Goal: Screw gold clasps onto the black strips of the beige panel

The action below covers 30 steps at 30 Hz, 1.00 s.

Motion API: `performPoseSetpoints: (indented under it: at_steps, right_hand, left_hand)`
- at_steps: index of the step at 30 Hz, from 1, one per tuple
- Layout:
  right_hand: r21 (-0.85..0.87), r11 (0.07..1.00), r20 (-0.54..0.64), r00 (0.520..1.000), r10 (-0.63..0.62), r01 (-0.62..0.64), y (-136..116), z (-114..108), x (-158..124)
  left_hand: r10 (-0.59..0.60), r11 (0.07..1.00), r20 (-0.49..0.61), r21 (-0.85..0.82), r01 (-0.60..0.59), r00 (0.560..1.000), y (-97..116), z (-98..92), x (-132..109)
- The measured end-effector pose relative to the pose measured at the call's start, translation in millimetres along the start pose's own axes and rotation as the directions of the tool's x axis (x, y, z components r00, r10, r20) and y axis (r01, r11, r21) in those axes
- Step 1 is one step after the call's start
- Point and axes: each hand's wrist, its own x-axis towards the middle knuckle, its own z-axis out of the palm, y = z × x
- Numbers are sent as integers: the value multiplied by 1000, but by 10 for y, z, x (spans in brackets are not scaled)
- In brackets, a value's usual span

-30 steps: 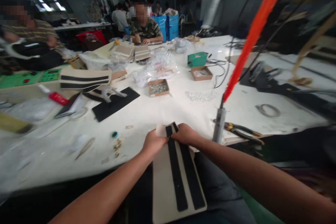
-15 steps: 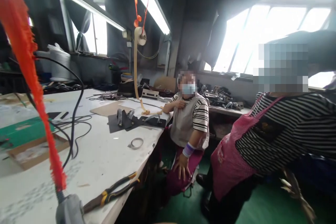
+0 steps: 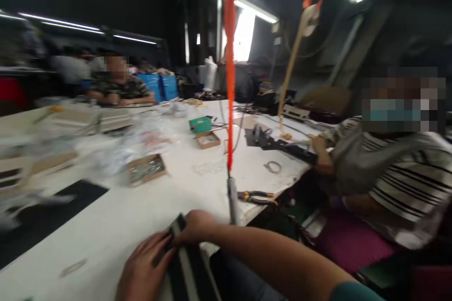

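Both my hands sit at the near edge of the white table (image 3: 116, 216). My left hand (image 3: 143, 268) and my right hand (image 3: 196, 228) are closed on the top end of a cream panel with black stripes (image 3: 189, 275), which hangs off the table edge toward my lap. The picture is smeared by motion. Just past my right hand a grey metal tool (image 3: 233, 202) stands upright, hanging from an orange cord (image 3: 230, 66).
Pliers (image 3: 256, 196) lie at the table edge by the tool. A box of small metal parts (image 3: 146, 168), a green box (image 3: 200, 124), a black mat (image 3: 38, 214) and cables are on the table. A person in a striped shirt (image 3: 395, 169) sits close on the right; others sit far left.
The view swung right to the people beside the table, then came back to my hands. They still hold the striped panel at the table edge.
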Motion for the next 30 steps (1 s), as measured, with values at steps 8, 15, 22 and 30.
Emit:
performPoseSetpoints:
  at_steps: [8,15,22,30]
  right_hand:
    - [-56,996,105,992,-64,71,-43,399,137]
    - [32,992,19,992,-126,125,-48,397,-15]
    - [352,861,-529,837,-140,367,641,-387,-700]
    - [160,987,-536,841,71,19,1641,-1255,108]
  left_hand:
    - [-256,959,178,-81,273,950,99,-313,-312]
    - [-322,937,161,-88,338,933,94,-296,-337]
    - [-316,940,173,-79,333,933,51,-292,-301]
    - [-164,986,134,-12,167,977,-122,-246,-285]
